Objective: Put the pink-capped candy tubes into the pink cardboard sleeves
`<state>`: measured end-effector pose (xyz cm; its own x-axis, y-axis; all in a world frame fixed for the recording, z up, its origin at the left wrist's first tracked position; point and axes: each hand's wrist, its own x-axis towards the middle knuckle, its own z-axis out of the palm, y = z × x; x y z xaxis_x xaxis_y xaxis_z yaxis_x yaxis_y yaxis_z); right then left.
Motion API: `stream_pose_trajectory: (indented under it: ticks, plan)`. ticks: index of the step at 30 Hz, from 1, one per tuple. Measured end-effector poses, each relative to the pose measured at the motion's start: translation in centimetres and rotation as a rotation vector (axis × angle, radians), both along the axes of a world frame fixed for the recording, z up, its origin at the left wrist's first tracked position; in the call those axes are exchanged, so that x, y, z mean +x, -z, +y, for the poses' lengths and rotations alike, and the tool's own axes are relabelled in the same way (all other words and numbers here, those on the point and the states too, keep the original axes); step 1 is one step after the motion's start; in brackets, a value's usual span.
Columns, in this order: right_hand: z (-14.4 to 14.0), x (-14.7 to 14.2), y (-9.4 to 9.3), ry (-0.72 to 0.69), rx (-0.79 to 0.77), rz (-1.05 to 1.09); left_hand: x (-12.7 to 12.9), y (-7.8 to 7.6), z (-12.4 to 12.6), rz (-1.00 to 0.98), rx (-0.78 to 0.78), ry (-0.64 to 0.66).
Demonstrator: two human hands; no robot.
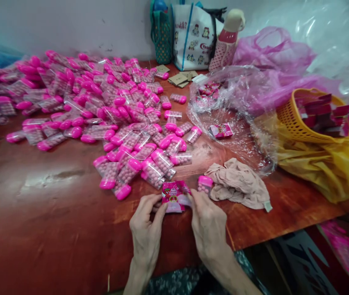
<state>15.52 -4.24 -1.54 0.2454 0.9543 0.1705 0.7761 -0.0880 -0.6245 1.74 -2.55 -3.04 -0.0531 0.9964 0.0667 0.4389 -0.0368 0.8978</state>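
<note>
Fingers of the left hand (146, 229) and right hand (206, 223) pinch a pink label packet (174, 197) at the tabletop's (54, 213) near edge. One capped tube (205, 184) lies beside it; a large heap of tubes (100, 110) spreads behind, and few packets (221, 130) remain in the clear bag (236, 123).

Both hands (177, 229) on pink packet (174, 197)

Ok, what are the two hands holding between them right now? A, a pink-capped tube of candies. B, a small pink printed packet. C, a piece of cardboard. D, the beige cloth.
B: the left hand and right hand both pinch a small pink printed packet; the beige cloth lies untouched beside them.
</note>
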Motion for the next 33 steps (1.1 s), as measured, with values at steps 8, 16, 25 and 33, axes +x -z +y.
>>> stream_pose_trajectory:
  ticks: [8, 16, 25, 33]
  plan:
    - [-0.2, 2.1, -2.6, -0.055, -0.163, 0.61, 0.3, -3.0, -0.1, -0.2, 0.12, -0.169]
    - [-0.5, 1.3, -3.0, -0.086, -0.21, 0.804, 2.0, -4.3, 1.7, -0.613, -0.284, 0.054]
    - [-0.3, 0.7, -1.6, -0.11, -0.07, 0.745, 3.2, -4.2, 0.9, -0.829, -0.369, -0.104]
    - [-0.4, 0.8, -1.7, -0.147, 0.032, 0.538, 2.8, -4.3, 1.2, -0.931, -0.553, -0.118]
